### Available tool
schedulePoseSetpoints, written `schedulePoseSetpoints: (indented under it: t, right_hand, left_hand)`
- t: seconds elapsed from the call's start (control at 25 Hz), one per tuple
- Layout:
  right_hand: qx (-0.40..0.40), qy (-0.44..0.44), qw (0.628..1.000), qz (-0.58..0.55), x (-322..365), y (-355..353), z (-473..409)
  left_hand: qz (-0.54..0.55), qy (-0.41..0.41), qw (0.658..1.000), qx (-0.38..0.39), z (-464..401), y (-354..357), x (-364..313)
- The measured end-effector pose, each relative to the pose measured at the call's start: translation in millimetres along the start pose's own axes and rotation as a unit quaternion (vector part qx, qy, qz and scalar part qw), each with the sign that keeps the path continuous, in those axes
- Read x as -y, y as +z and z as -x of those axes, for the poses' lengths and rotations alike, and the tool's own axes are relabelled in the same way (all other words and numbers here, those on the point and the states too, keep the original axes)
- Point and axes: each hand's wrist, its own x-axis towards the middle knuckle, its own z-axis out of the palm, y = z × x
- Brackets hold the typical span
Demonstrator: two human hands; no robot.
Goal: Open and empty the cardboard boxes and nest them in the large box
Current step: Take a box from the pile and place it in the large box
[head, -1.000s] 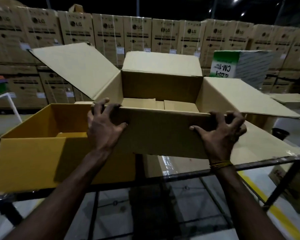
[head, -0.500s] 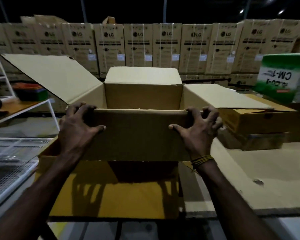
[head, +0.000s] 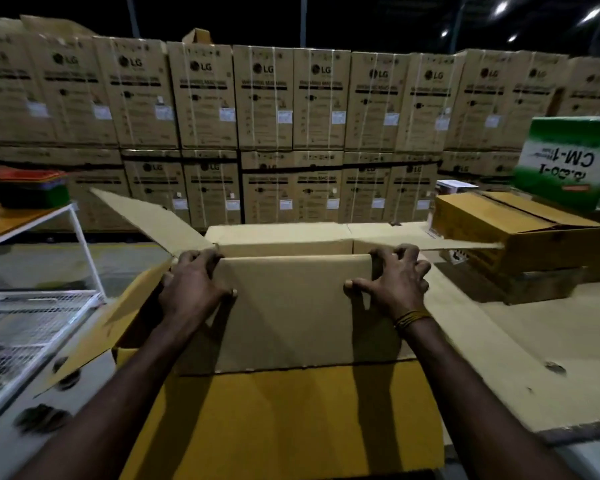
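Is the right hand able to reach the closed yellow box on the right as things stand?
Probably not at once: the right hand grips the open box, as does the left hand. Once it lets go, the way to the closed yellow box looks free.

dim warehouse, stacked cartons (head: 264, 98), white wire rack (head: 32, 317)

Left hand (head: 191, 289) and right hand (head: 397, 284) grip near wall of open cardboard box (head: 291, 313), fingers curled over top edge, thumbs on outer face. Box sits inside large yellow box (head: 291, 420). Closed yellow boxes (head: 520, 237) right of right fingers.
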Motion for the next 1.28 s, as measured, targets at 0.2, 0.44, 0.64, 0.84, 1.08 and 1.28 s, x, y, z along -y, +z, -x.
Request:
schedulePoseSetpoints:
  t: [0.2,0.44,0.64,0.84,1.08,1.28]
  right_hand:
    - [0.090,0.061,0.994,0.028,-12,28,19]
    - [0.208,0.089,0.972,0.070,-34,49,48]
    - [0.210,0.064,0.975,0.047,-28,36,63]
    - [0.075,-0.021,0.997,-0.023,-1,-17,96]
    - [-0.217,-0.097,0.968,-0.080,17,2,113]
    - [-0.197,-0.088,0.975,-0.046,20,13,108]
  left_hand:
    - [-0.002,-0.016,0.990,0.140,-9,15,33]
    - [0.018,-0.028,0.952,0.304,6,24,54]
    - [-0.057,-0.023,0.942,0.331,21,18,62]
    - [0.003,0.021,0.944,0.330,20,-26,35]
    - [0.118,0.074,0.942,0.306,13,-66,-7]
    - [0.065,0.098,0.939,0.322,17,-47,-24]
